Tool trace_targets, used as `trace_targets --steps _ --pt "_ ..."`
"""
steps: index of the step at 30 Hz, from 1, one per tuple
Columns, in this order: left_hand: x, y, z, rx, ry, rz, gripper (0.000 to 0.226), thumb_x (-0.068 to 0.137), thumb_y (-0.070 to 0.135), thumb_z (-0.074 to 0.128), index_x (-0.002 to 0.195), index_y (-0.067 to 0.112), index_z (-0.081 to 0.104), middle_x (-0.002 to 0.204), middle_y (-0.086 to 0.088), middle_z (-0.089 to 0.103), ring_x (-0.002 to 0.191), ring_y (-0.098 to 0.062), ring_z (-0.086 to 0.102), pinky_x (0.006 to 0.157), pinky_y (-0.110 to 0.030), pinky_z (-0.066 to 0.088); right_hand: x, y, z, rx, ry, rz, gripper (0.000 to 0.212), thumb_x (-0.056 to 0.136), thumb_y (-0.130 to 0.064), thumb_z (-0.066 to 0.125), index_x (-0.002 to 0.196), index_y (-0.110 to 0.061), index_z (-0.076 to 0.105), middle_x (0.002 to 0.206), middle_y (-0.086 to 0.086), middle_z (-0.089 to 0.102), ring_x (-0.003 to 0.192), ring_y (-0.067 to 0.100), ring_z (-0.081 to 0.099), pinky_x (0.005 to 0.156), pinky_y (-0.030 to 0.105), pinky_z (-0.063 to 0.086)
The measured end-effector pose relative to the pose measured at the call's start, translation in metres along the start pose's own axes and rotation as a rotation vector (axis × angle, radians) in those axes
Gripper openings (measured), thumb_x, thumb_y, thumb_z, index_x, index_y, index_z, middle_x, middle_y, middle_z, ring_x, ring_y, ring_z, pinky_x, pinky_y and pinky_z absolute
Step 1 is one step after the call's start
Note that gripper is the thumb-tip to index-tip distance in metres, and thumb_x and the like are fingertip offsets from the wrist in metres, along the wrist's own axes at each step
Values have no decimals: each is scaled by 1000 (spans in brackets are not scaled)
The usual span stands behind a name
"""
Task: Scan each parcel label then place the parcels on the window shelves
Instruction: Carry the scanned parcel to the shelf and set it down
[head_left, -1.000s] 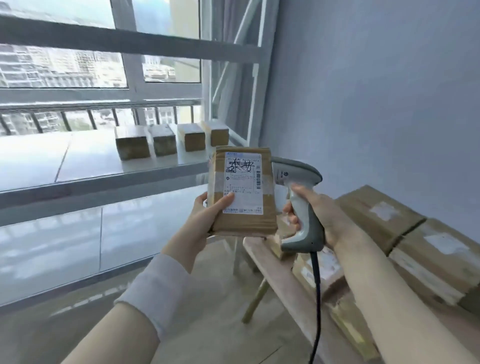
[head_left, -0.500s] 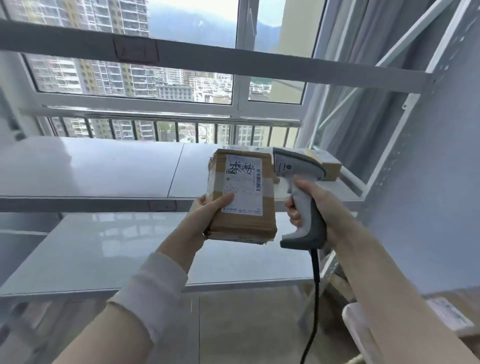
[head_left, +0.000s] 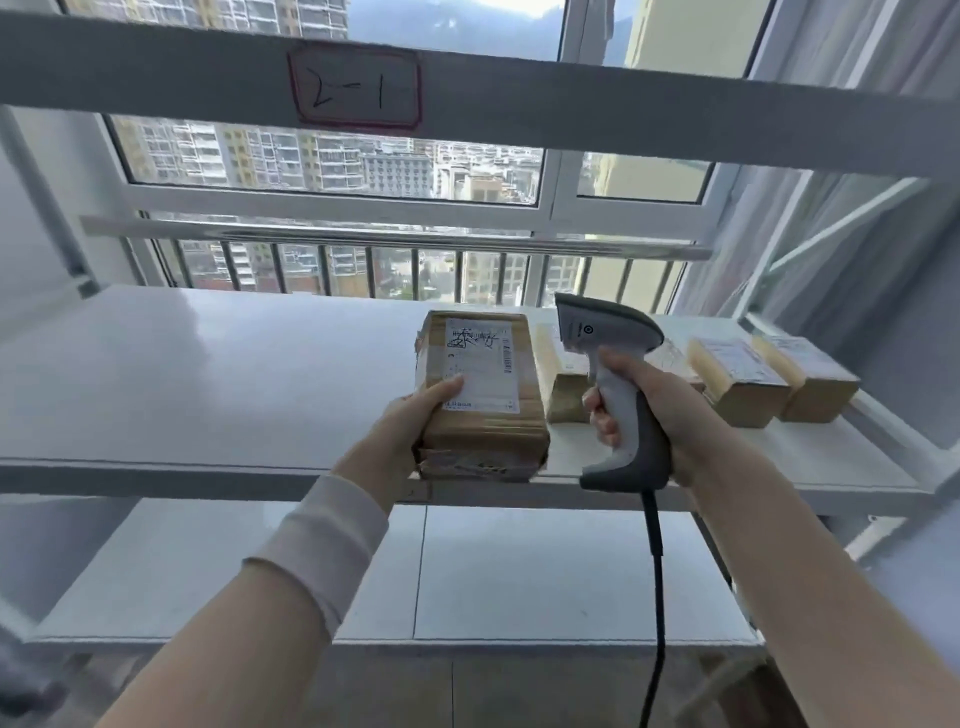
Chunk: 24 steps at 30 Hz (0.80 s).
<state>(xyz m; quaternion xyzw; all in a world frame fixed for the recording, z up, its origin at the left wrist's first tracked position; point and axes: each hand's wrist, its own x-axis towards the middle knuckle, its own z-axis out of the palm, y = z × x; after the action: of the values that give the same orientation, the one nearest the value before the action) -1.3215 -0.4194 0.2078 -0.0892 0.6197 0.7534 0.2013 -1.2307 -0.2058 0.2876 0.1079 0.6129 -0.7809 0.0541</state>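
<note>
Brown taped cardboard parcel (head_left: 480, 410) with a white label is gripped by the left hand (head_left: 410, 421) at the white metal shelf's (head_left: 208, 374) near edge. The right hand (head_left: 660, 410) clasps a grey handheld scanner (head_left: 602, 332). Other small brown parcels (head_left: 737, 379) lie on the shelf at far right, before the window. The shelf is closer than half a second ago.

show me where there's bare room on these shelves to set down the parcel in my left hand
The middle shelf is bare from its left end across to the held parcel: the widest free patch. The lower shelf shows bare too. Crowded: the middle shelf's right end, where a row of parcels runs from behind the scanner rightward.
</note>
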Motion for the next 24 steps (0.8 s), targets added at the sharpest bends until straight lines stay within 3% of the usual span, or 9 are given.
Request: trace_targets --steps 2,9,13,18,21,22,24 --pt "24 5 -4 -6 -15 -51 38 78 38 73 108 16 65 95 -11 71 65 -22 68 54 -34 59 23 -3 9 7 28 7 29 92 -30 56 79 -4 53 55 6 56 36 13 46 36 19 40" --pt "89 5 -6 5 -3 -131 52 75 34 76 115 5 61 105 -18 70 80 -30 69 58 -36 59 85 -12 20 30 80 -18 24 91 -29 57 81 -8 51 59 7 57 39 15 47 37 20 40" --pt "114 1 -9 -3 37 -135 57 71 38 78 115 6 63 101 -16 72 86 -31 69 77 -43 58 109 -13 18 33 86 -12 23 90 -28 59 82 -8 52 61 9 57 40 16 47 39 20 40" --pt "120 9 -3 50 106 -120 51 75 38 76 112 6 61 91 -11 69 75 -24 67 65 -33 56 126 -16 16 15 77 -8 24 90 -28 58 79 -6 54 60 8 58 40 15 48 39 20 40" --pt "120 14 0 93 126 -117 62 76 40 74 122 3 54 93 -9 66 76 -21 64 58 -28 51 135 -18 16 0 73 -5 26 90 -29 58 79 -6 54 60 8 59 40 14 48 39 20 40" --pt "120 15 -1 115 143 -119 74 75 42 75 130 3 46 104 -11 63 86 -22 63 64 -30 53 138 -18 17 -6 68 -3 26 90 -29 58 81 -6 54 60 7 59 41 14 48 39 20 41" --pt "119 17 -4 266 232 -74 103 71 51 75 147 10 19 139 -15 42 123 -30 47 97 -43 46 143 -18 18 -9 52 4 25 90 -29 58 83 -6 54 60 7 60 41 14 49 40 20 41"
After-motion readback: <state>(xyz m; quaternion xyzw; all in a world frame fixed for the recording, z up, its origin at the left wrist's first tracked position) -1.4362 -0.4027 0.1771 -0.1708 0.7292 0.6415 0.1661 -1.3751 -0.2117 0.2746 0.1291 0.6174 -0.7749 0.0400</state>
